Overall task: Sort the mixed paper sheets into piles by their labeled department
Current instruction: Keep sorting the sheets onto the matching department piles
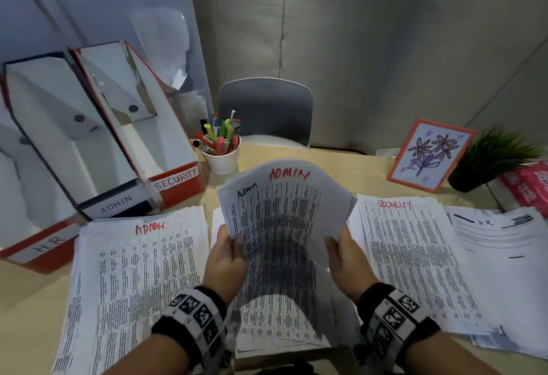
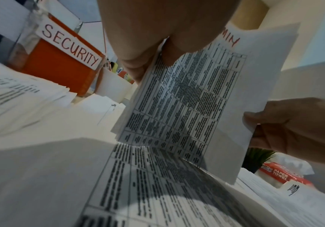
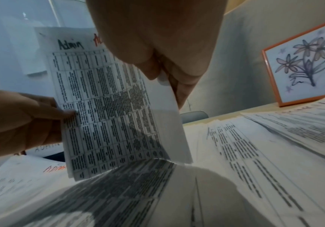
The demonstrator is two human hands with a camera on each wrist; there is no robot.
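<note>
Both hands hold up the far end of a bundle of ADMIN sheets [image 1: 284, 205], printed tables with "ADMIN" in red and "Admin" in black at the top. The near end lies on the middle stack [image 1: 275, 315]. My left hand [image 1: 234, 244] pinches the bundle's left edge, thumb on the front, and my right hand [image 1: 338, 241] pinches the right edge. The wrist views show the same pinches on the sheets [image 2: 187, 99] [image 3: 109, 107]. An ADMIN pile [image 1: 139, 271] lies to the left, a SECURITY pile [image 1: 415, 256] to the right, and an HR pile [image 1: 504, 271] at far right.
Three open file boxes labelled HR [image 1: 44, 247], ADMIN [image 1: 115, 204] and SECURITY [image 1: 178, 180] stand at the back left. Behind the piles are a white pen cup [image 1: 222, 158], a framed flower drawing [image 1: 430, 155], a potted plant [image 1: 489, 158] and a paper towel pack [image 1: 527, 185].
</note>
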